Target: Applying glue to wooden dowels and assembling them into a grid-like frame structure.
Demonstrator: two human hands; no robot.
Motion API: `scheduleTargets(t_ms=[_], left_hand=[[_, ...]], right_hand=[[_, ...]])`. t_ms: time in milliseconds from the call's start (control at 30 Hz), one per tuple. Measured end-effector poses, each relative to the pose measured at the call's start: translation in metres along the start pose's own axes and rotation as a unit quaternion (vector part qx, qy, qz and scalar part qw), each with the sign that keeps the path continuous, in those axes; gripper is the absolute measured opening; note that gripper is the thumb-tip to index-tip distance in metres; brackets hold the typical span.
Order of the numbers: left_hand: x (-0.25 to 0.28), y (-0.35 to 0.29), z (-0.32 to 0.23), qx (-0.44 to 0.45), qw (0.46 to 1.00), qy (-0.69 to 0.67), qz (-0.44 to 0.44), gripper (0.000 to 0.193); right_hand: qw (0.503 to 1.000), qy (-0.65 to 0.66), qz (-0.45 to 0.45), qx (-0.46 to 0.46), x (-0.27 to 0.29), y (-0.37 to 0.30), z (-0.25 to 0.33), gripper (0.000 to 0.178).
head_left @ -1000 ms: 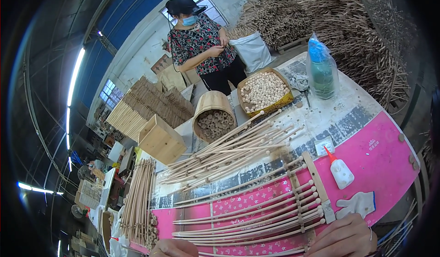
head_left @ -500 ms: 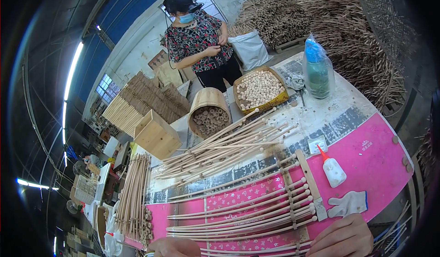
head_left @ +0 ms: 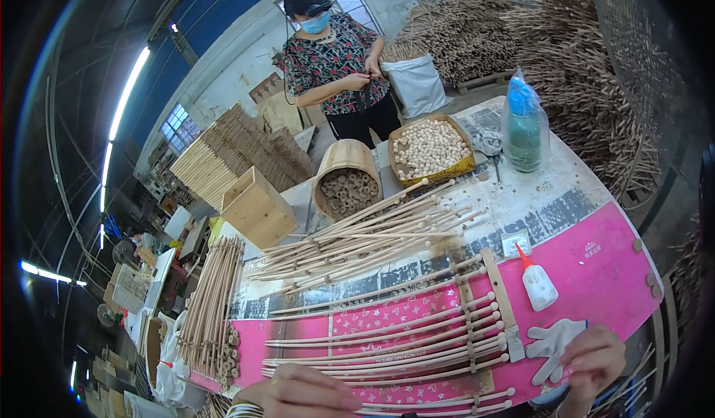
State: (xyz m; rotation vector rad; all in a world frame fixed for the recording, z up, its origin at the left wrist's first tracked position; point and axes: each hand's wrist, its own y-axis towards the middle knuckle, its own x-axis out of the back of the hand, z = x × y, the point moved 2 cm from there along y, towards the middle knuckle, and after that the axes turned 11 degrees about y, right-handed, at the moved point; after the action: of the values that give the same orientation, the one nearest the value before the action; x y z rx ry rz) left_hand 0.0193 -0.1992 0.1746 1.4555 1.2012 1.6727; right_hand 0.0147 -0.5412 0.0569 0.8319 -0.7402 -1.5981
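Note:
My left hand (head_left: 309, 393) is at the front edge of the pink table cover, over the near ends of the wooden sticks. Its fingers are bent and pressed together; anything in them is hidden. My right hand (head_left: 596, 360) is raised at the lower right, fingers curled in a pinch, overlapping a white glove (head_left: 550, 349). Whether it touches the glove or holds something small, I cannot tell. Between my hands, several thin sticks with round ball ends (head_left: 417, 331) lie side by side across a notched rack (head_left: 470, 321). A wooden stop bar (head_left: 500, 291) stands by their ball ends.
A white glue bottle with a red tip (head_left: 539, 287) lies right of the bar. Behind are loose sticks (head_left: 357, 243), a bucket of wooden rings (head_left: 346, 157), a tray of wooden balls (head_left: 468, 166) and a wooden box (head_left: 261, 213). Bundled sticks (head_left: 211, 299) lie left. A person (head_left: 335, 68) stands across the table.
My left hand has come up and right into fuller view. My right hand has moved up and right, away from the stick ends, uncovering more of the glove. The view has shifted slightly.

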Motion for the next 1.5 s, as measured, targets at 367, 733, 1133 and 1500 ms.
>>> scheduleTargets(t_ms=[367,733,1133,1500], left_hand=[[-0.010,-0.009,0.020,0.041,0.990,-0.059,0.118,0.046],[-0.015,-0.049,0.027,0.132,0.960,0.026,0.244,0.046],[-0.031,-0.066,0.029,0.200,0.954,-0.033,0.221,0.046],[-0.044,-0.086,0.023,0.321,0.902,-0.088,0.274,0.047]], right_hand=[[0.892,-0.097,-0.403,-0.181,0.099,-0.113,-0.048,0.021],[0.825,-0.137,-0.494,-0.238,0.138,-0.188,-0.085,0.027],[0.858,-0.162,-0.440,-0.211,0.134,-0.193,-0.089,0.028],[0.865,-0.159,-0.431,-0.203,0.132,-0.191,-0.088,0.028]])
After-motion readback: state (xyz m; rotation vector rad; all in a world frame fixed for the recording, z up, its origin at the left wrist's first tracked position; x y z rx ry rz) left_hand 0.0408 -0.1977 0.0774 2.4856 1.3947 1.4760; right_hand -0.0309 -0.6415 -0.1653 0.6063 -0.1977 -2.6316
